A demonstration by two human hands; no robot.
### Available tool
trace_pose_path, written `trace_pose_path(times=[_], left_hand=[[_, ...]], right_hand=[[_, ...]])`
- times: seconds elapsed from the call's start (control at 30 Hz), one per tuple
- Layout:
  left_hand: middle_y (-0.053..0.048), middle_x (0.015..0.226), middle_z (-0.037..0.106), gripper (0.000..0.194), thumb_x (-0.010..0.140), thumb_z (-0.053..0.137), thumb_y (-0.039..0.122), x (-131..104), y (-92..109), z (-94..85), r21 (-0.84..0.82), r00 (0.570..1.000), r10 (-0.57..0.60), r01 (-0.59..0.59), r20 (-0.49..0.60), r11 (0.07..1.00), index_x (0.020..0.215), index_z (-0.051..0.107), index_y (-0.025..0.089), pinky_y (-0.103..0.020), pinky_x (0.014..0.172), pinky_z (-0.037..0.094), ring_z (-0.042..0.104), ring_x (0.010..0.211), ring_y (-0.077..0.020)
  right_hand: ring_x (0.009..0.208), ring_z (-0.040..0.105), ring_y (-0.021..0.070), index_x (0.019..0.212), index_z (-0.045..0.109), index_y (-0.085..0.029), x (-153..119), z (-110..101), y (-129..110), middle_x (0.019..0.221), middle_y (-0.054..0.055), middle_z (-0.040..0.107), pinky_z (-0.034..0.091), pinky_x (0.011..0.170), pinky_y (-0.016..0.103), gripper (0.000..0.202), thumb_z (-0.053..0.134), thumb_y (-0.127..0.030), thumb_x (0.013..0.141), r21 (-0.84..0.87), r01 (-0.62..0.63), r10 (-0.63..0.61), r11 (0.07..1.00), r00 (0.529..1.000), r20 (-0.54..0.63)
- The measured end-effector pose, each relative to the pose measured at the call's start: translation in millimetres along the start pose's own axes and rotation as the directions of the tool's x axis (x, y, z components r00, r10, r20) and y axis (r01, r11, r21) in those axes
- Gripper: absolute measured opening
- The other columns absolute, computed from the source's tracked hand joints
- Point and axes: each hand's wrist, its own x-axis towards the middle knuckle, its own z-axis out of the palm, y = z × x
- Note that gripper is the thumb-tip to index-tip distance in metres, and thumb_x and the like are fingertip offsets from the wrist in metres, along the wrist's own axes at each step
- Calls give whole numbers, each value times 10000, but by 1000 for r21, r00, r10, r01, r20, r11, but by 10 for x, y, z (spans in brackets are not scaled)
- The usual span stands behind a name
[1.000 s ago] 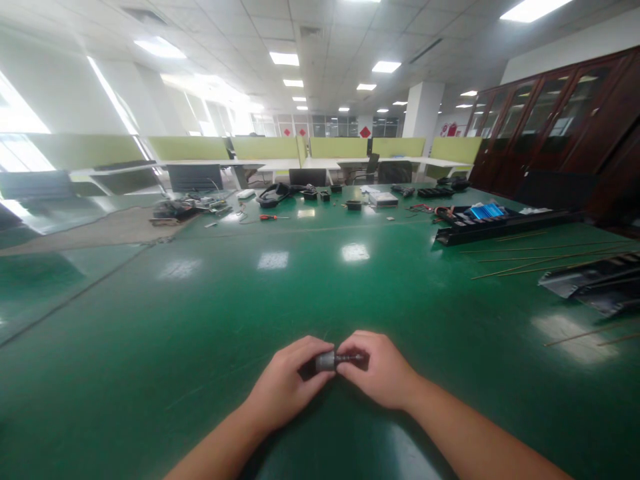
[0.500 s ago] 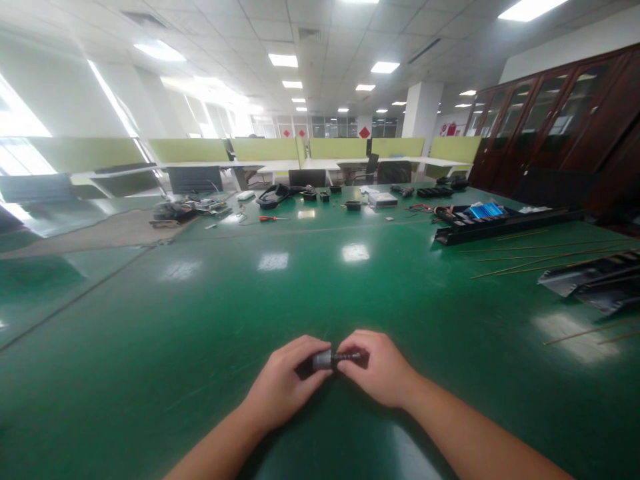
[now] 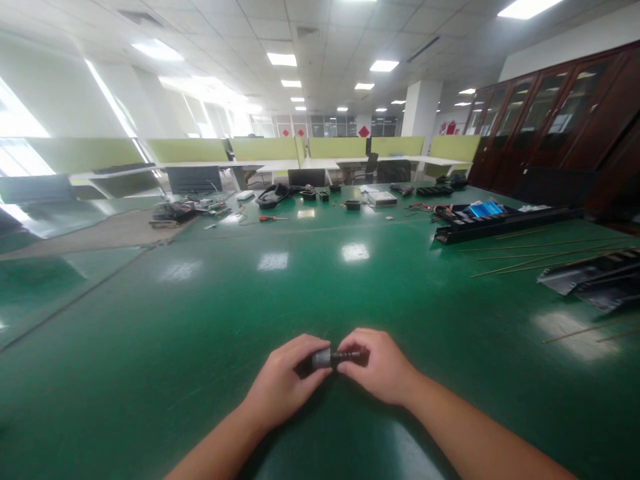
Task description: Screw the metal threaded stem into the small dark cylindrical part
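A small grey metal cylinder (image 3: 321, 359), like a little motor, lies sideways between my two hands just above or on the green tabletop (image 3: 220, 293). From its right end sticks a dark, ridged shaft (image 3: 349, 355). My left hand (image 3: 284, 381) is closed around the cylinder, thumb below and fingers above, hiding its left end. Curled over the shaft from the right is my right hand (image 3: 379, 367), thumb and index finger pinching near where the shaft meets the cylinder. The far tip of the shaft sits inside the curl of the right hand.
Across the table's far side lie a red-handled screwdriver (image 3: 271, 219), several small black boxes and a pile of electronic parts (image 3: 187, 210). To the right are a long black channel (image 3: 500, 227), thin brass-coloured rods (image 3: 530, 256) and black metal brackets (image 3: 595, 280).
Both hands and the cylinder stay in nearly the same place. The ridges on the shaft look slightly different, and the right fingers have shifted a little.
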Motion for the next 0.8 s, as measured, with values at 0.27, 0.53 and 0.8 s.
trace_pose_path(times=[0.27, 0.53, 0.8], left_hand=[[-29, 1029, 692, 228, 880, 662, 237, -11, -12, -14, 4, 1000, -19, 18, 5, 1000, 1107, 652, 249, -274, 837, 519, 650, 938, -174], [-19, 1042, 696, 248, 873, 669, 237, -11, -35, -34, 35, 1000, -16, 17, -17, 999, 1120, 649, 261, -275, 848, 520, 653, 949, -172], [-25, 1029, 699, 250, 861, 683, 247, -7, -34, -48, 66, 999, -2, 5, -44, 998, 1110, 656, 254, -276, 841, 527, 658, 935, -176]], right_hand=[[737, 616, 146, 846, 728, -205, 6, -2, -15, 808, -1, 694, 440, 667, 239, 79, 731, -187, 769, -5, -23, 23, 1000, 1000, -18], [709, 605, 140, 831, 725, -203, 15, -16, -22, 779, -7, 689, 430, 641, 234, 77, 724, -177, 758, -5, -30, 30, 1000, 998, -46], [671, 578, 133, 820, 724, -201, 20, -35, -26, 744, -12, 674, 411, 622, 234, 73, 720, -174, 752, -28, -42, 40, 999, 997, -66]])
